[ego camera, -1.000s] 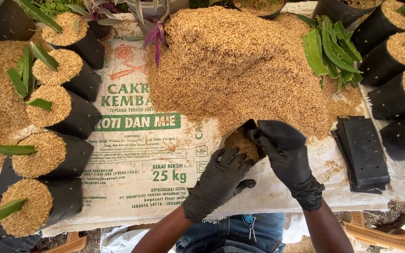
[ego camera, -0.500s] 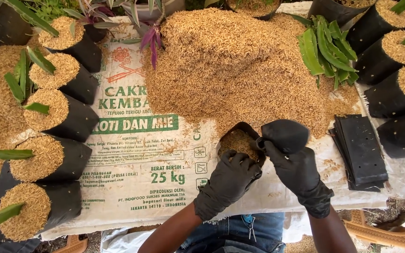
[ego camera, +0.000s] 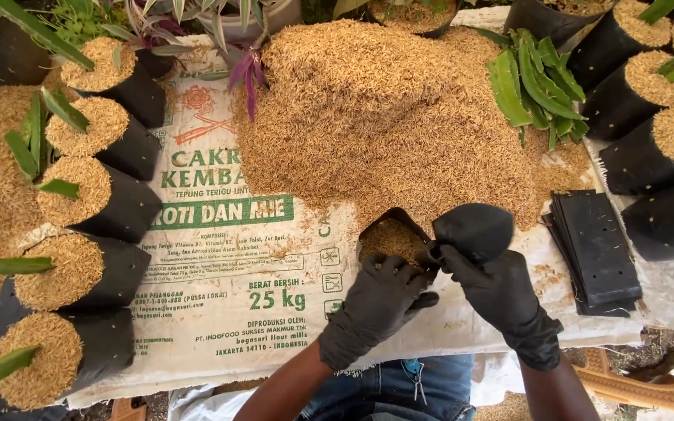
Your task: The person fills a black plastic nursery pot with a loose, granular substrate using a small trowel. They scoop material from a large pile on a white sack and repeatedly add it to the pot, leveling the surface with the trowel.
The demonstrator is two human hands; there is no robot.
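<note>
Since a moment ago, both my gloved hands have drawn back from the husk heap, bringing the small black grow bag (ego camera: 431, 238) along. Under my grip lies a white printed sack (ego camera: 235, 265) spread over the tabletop. Beyond my grip rises the rice-husk pile (ego camera: 384, 117); flat spare bags (ego camera: 594, 249) lie just right of it, filled bags (ego camera: 79, 269) well left. My left hand (ego camera: 380, 300) and right hand (ego camera: 497, 292) are closed on the bag's rim, its mouth open, husk inside.
</note>
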